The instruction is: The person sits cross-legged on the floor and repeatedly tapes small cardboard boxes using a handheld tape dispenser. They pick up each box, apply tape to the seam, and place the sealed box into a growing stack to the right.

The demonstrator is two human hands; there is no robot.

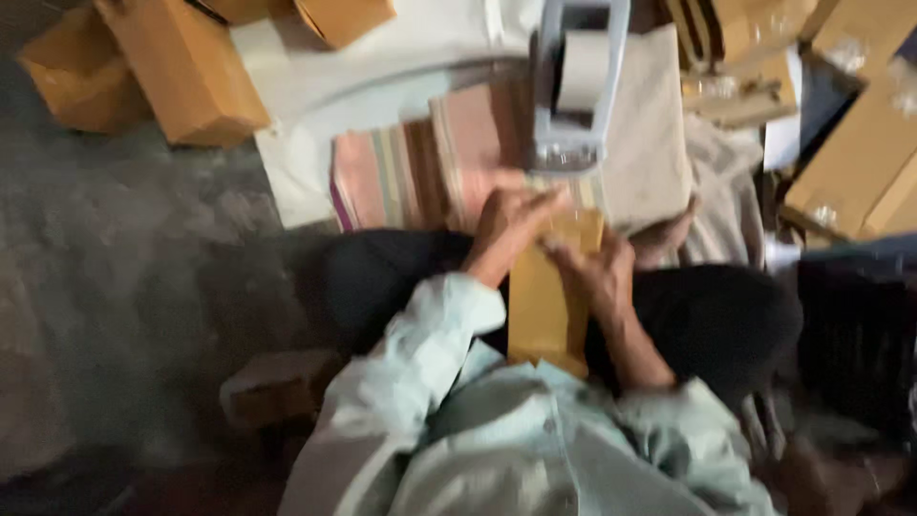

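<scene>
The person sits cross-legged on the floor with a slim yellow-brown packet [546, 298] stood lengthwise in the lap, its lower end resting near the pale shirt and its upper end pointing away toward the tape dispenser [576, 84]; held this way, the far end of the packet lies right under both sets of fingers and close to the tape, which seems the reason for the placement. The left hand [508, 222] comes in from the sleeve side, wrist bent, fingers curled over the packet's top left corner and closed on it. The right hand [597, 269] lies along the packet's right edge, forearm bare and angled up from the lap, fingers pressed shut against the upper part; the blur hides exactly how the fingertips meet. Just beyond the hands a stack of flat pink and striped packets [420, 172] is fanned out on a white sheet [315, 96], within easy reach, with a folded beige cloth [650, 143] beside the grey dispenser. Brown cardboard boxes [181, 67] lie at the upper left, well apart from the hands, and more boxes [860, 143] crowd the upper right
</scene>
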